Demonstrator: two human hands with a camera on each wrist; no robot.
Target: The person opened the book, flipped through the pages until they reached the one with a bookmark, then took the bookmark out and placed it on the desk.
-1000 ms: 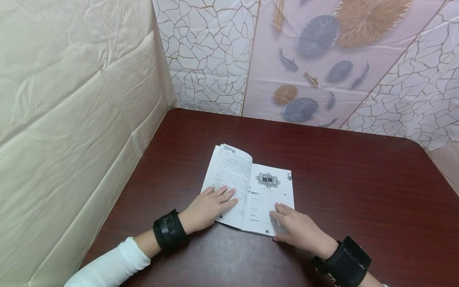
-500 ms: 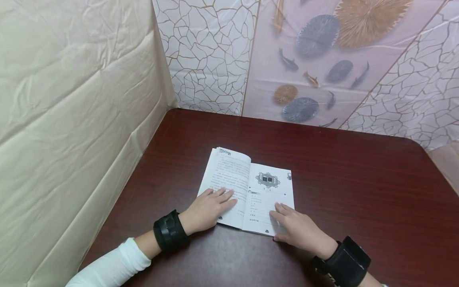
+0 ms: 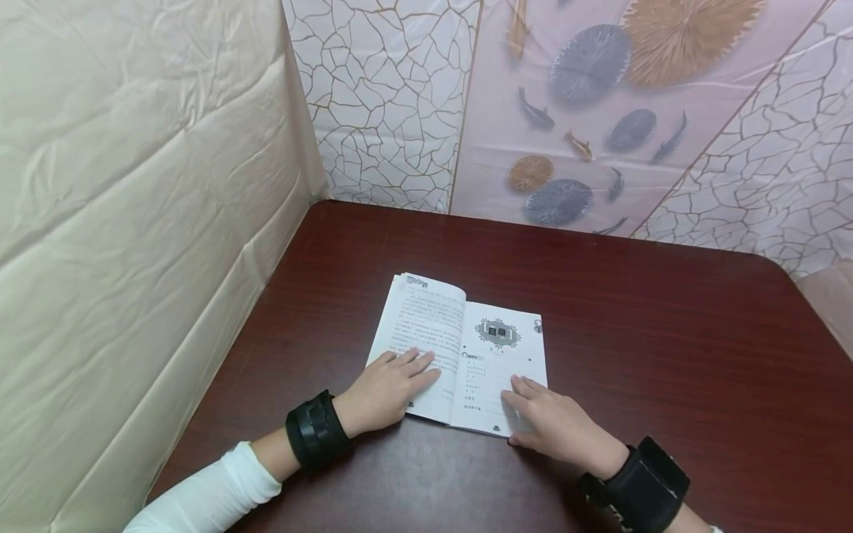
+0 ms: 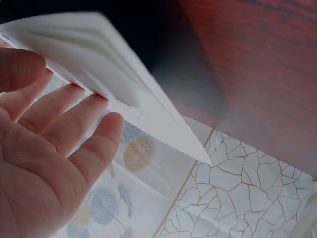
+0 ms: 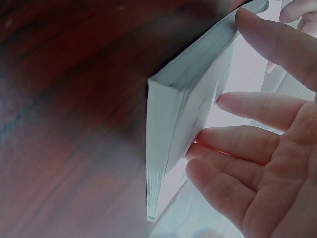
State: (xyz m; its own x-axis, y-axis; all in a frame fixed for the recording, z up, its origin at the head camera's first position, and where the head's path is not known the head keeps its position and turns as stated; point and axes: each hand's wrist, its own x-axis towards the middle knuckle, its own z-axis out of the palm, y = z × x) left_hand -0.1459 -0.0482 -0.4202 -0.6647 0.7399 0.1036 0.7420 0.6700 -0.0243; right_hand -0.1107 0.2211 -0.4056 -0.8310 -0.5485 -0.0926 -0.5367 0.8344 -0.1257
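An open book (image 3: pixel 512 359) lies on the table, with printed text on its left page and a dark round emblem atop the right page. On the lower left page rests my left hand (image 3: pixel 385 389), its fingers extended. My right hand (image 3: pixel 560 426) touches the lower right page with fairly straight fingers; its thumb is at the bottom edge. In the left wrist view, the left fingertips meet the lifted-looking pages (image 4: pixel 133 94). The right wrist view shows the thick page block (image 5: pixel 163 134), with the right hand's fingertips on the page and its thumb by the edge.
A dark red-brown wooden table (image 3: pixel 640 326) carries the book. A cream cloth (image 3: pixel 146 185) hangs along the left side, and a patterned curtain (image 3: pixel 393 111) stands behind the far edge. Both wrists wear black bands (image 3: pixel 318 429).
Over the first half second, the left-hand pages settled lower and farther left, and my left hand shifted slightly left. Since then hardly anything has moved; my right hand stayed in place.
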